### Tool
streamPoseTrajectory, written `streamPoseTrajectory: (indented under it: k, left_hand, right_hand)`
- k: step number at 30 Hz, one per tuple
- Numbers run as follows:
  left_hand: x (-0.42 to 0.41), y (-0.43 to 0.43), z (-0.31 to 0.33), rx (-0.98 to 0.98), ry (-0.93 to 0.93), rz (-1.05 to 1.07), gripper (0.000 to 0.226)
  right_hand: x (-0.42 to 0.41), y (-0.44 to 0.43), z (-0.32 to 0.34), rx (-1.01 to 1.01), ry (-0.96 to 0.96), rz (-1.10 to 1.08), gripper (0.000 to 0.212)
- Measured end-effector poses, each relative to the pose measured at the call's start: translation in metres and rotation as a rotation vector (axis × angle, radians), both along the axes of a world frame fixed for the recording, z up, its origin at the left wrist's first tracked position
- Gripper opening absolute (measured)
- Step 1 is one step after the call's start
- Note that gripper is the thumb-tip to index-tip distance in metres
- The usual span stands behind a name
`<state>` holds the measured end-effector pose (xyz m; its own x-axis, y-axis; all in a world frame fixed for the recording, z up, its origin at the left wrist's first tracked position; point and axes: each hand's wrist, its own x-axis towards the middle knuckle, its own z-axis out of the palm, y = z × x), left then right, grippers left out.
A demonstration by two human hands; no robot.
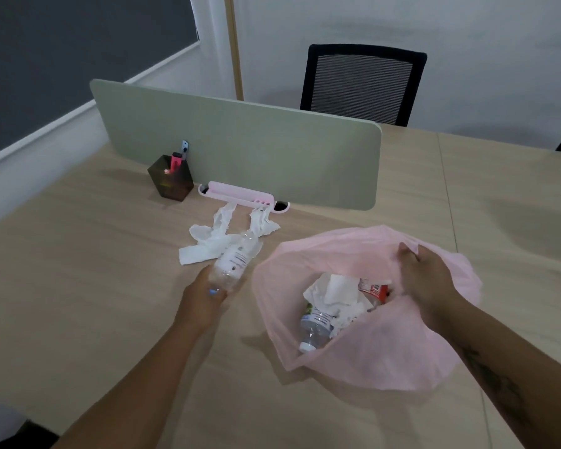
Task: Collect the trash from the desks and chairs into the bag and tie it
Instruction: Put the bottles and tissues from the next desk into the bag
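left hand wrapped round clear bottle, label unreadable | right hand pinching pink bag rim

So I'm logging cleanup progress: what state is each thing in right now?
Pink bag: open, untied, partly filled.
Clear bottle: gripped by left hand.
Right hand: holding bag rim.
Tissues: crumpled, on desk.
Pen holder: upright, holding markers.
Chair: empty.

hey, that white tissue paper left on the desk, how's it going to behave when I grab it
The white tissue paper looks thin, crumpled and torn, so probably floppy and very light. It lies in separate strips, so one grab may leave pieces on the desk.
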<state>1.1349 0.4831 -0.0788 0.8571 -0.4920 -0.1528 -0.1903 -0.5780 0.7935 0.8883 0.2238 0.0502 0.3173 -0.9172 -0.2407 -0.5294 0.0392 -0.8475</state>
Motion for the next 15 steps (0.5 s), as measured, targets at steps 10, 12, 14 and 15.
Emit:
streamPoseTrajectory:
  k: [10, 12, 14, 15]
  left_hand:
    - [-0.116, 0.060, 0.116, -0.108, -0.042, -0.110, 0.062]
    - [-0.161, 0.055, 0.116, -0.060, -0.054, -0.212, 0.057]
    - [-0.190, 0.039, 0.115, -0.050, -0.061, -0.295, 0.052]
    - [-0.201, 0.026, 0.115, -0.059, -0.057, -0.331, 0.052]
  right_hand:
    - [-0.020, 0.022, 0.023, 0.016, -0.092, 0.029, 0.032]
    - [-0.035, 0.025, 0.027, 0.033, -0.127, 0.054, 0.030]
    - [-0.050, 0.027, 0.028, 0.047, -0.149, 0.095, 0.028]
    - [-0.060, 0.028, 0.028, 0.056, -0.161, 0.123, 0.027]
